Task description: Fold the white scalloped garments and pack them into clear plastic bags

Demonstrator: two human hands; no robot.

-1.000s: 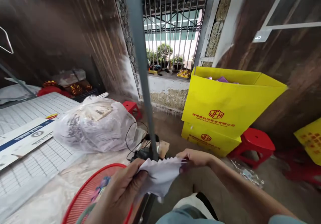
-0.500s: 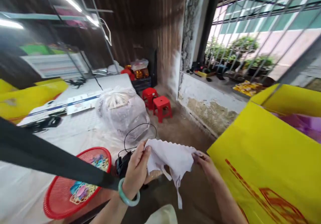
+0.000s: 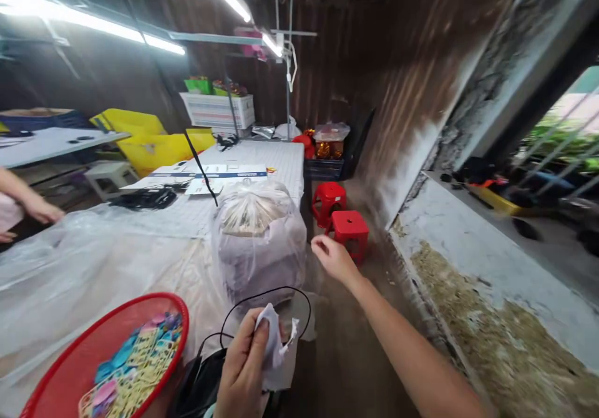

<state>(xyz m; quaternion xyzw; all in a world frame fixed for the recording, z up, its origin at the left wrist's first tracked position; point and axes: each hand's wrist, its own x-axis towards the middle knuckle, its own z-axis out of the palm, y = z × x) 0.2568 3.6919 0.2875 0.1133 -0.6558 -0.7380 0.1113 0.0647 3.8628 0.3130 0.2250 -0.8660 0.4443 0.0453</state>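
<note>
While crumpled, white cloth (image 3: 274, 349) pinched in left hand (image 3: 243, 368), right hand (image 3: 330, 257) spread, empty

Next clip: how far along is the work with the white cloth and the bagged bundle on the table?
Done: the white cloth is bunched up in the left hand. In hand: the right hand is empty, open, stretched beside the clear plastic bag, not visibly touching it. Left: the bag sits knotted on the table; the red basket of colourful pieces lies untouched.
</note>
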